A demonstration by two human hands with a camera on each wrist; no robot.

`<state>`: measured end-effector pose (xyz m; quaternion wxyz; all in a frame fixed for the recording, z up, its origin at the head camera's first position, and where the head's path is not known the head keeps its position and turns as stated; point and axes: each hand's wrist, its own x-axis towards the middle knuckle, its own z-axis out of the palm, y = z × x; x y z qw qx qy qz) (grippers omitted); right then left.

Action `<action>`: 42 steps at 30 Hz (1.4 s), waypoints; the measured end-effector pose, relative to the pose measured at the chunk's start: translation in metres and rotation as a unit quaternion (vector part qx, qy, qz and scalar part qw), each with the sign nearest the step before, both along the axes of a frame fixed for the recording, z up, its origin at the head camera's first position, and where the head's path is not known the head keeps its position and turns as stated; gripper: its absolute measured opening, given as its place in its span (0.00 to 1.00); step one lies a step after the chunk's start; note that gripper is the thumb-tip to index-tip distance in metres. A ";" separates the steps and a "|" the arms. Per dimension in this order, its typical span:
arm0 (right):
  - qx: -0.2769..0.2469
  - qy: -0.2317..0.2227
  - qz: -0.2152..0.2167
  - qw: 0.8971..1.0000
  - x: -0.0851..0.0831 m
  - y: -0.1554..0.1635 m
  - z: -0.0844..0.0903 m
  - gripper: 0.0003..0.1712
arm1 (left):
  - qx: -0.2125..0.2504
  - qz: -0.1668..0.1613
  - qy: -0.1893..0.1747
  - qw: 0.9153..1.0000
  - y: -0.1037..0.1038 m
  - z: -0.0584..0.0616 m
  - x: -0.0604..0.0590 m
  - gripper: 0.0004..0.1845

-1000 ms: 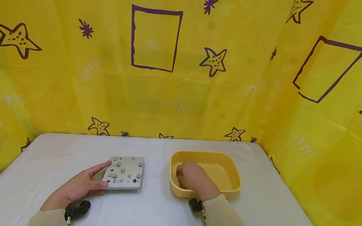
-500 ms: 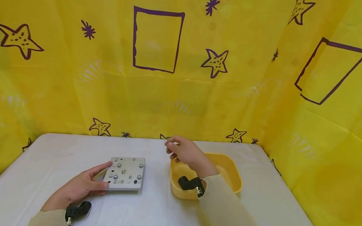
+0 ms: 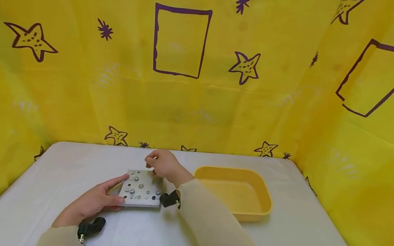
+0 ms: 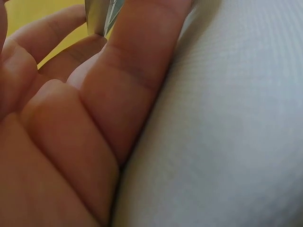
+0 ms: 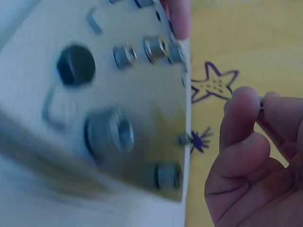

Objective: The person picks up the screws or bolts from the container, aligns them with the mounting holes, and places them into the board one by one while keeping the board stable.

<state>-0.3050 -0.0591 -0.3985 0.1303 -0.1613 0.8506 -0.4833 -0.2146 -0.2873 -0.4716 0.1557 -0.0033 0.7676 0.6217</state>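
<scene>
A square silver metal plate [image 3: 140, 198] with holes and several screws and pegs set in it stands near the left of the table, tilted in the right wrist view. My left hand [image 3: 95, 199] grips its left side, thumb at the near corner and a finger at the far one; in the left wrist view a plate edge [image 4: 98, 16] shows between the fingers. Above the plate's far edge is my right hand [image 3: 166, 165], pinching a small metal piece [image 5: 261, 102] between thumb and fingertip. Mostly covered by the fingertips, that piece looks like a small pin or screw. My right hand hides part of the plate's far right corner.
A yellow plastic bin [image 3: 236, 190] sits to the right of the plate, partly behind my right sleeve [image 3: 213, 225]. White cloth covers the table [image 3: 129, 241]. Yellow curtains [image 3: 168, 115] with dark star drawings hang at the back and both sides.
My right hand has come up out of the yellow bin and moved left to above the plate, pinching the small piece. The left hand still holds the plate. The view has shifted slightly.
</scene>
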 end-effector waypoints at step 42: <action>0.200 0.078 -0.004 0.977 0.002 -0.037 -0.012 0.11 | 0.016 -0.005 -0.003 1.000 -0.001 0.001 0.000 0.48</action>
